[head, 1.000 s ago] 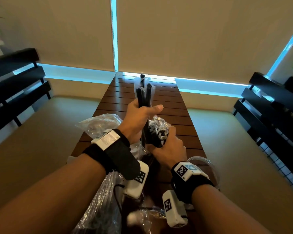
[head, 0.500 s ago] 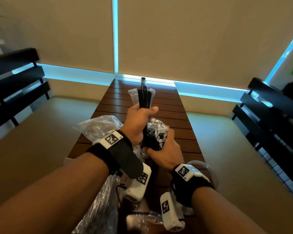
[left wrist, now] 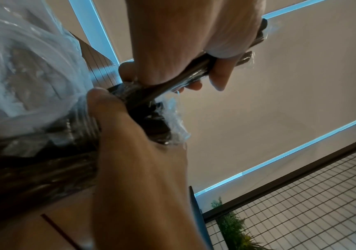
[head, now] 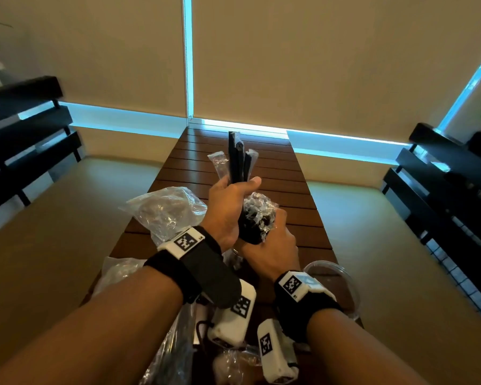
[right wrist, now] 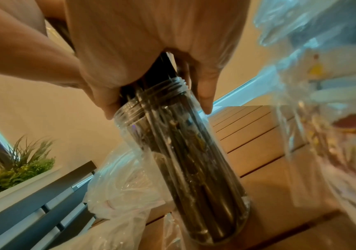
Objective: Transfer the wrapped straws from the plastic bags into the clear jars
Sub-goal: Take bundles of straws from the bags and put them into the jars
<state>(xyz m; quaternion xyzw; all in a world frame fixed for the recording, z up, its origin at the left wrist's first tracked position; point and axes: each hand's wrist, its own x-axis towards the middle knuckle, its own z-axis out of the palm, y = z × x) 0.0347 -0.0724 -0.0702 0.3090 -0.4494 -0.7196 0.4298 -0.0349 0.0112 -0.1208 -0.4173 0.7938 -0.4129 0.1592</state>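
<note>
Left hand near the middle of the head view, fingers wrapped tight round a bunch of straws; tips poking up past the thumb, lower ends down in the jar. Right hand just below and to the right, fingers curled round the jar's mouth, crinkly wrappers sticking out above it; jar standing tilted on the table, packed with dark straws. Bag lying left of middle on the table; lid lower right, beside the right wrist.
</note>
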